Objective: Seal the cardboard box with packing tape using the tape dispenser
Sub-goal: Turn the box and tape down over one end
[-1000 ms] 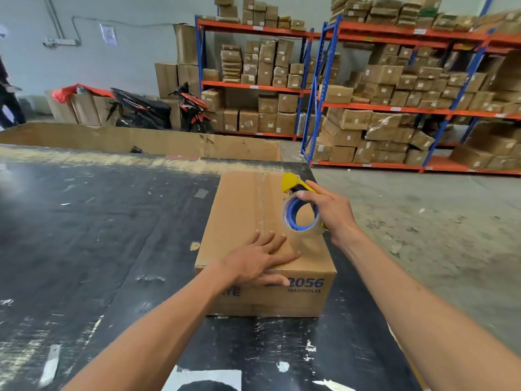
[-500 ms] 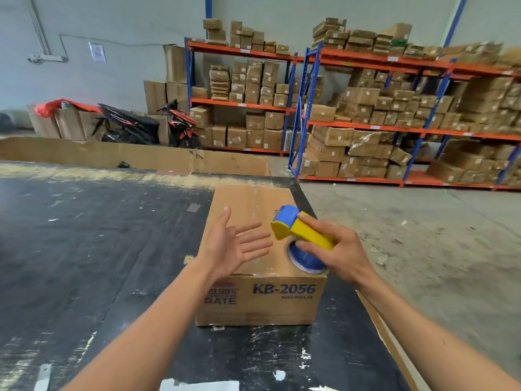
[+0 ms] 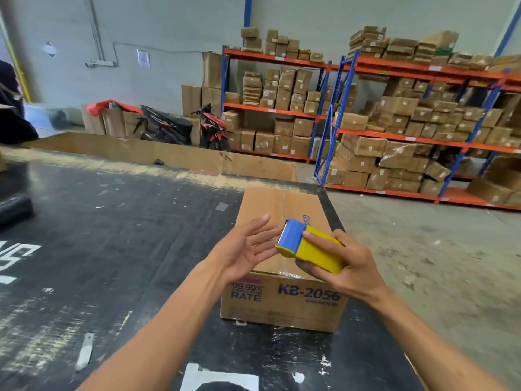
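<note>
the cardboard box [image 3: 284,277] sits on the black counter [image 3: 112,249] near its right edge, flaps down, with a shiny strip of tape along the centre seam that folds over the near edge. the right hand [image 3: 342,263] is clamped around the yellow and blue tape dispenser [image 3: 307,248], held in the air just above the box with its toothed blade facing left. the left hand [image 3: 248,249] is spread flat, palm up, empty, just beside the blade. this looks like the moment between strips: the seam run seems done. next, the dispenser likely needs to go back down on any unsealed edge, or be set aside.
</note>
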`<action>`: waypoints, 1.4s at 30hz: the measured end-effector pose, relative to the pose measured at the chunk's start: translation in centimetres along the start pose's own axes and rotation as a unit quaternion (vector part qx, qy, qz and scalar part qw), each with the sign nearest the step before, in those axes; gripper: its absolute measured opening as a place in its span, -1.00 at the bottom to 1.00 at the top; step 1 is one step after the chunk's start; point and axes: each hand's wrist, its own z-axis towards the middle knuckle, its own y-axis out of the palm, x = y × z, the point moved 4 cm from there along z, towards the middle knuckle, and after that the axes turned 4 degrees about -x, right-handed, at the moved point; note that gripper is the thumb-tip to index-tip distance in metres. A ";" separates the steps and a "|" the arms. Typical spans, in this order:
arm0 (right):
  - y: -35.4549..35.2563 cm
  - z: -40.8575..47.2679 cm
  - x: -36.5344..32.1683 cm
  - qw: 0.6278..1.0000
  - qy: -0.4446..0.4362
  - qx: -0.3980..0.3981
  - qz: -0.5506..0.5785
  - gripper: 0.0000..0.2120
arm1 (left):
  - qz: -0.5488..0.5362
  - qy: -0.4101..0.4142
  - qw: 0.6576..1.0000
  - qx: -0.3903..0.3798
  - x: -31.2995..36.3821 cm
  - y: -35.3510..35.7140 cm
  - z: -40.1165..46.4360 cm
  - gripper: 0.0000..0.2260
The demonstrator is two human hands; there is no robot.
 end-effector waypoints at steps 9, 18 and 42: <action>0.0 0.8 -0.8 0.998 0.007 -0.022 0.055 -0.46 | 0.066 0.021 0.995 0.067 0.3 -0.5 0.5 -0.74; -0.8 -0.1 0.5 0.984 0.031 -0.176 -0.015 -0.50 | 0.142 0.095 0.961 0.217 0.0 -6.6 -0.9 -0.66; 4.7 2.3 -2.8 0.911 0.031 -0.330 -0.246 -0.49 | 0.260 0.188 0.898 0.302 -5.1 -11.8 -0.3 -0.48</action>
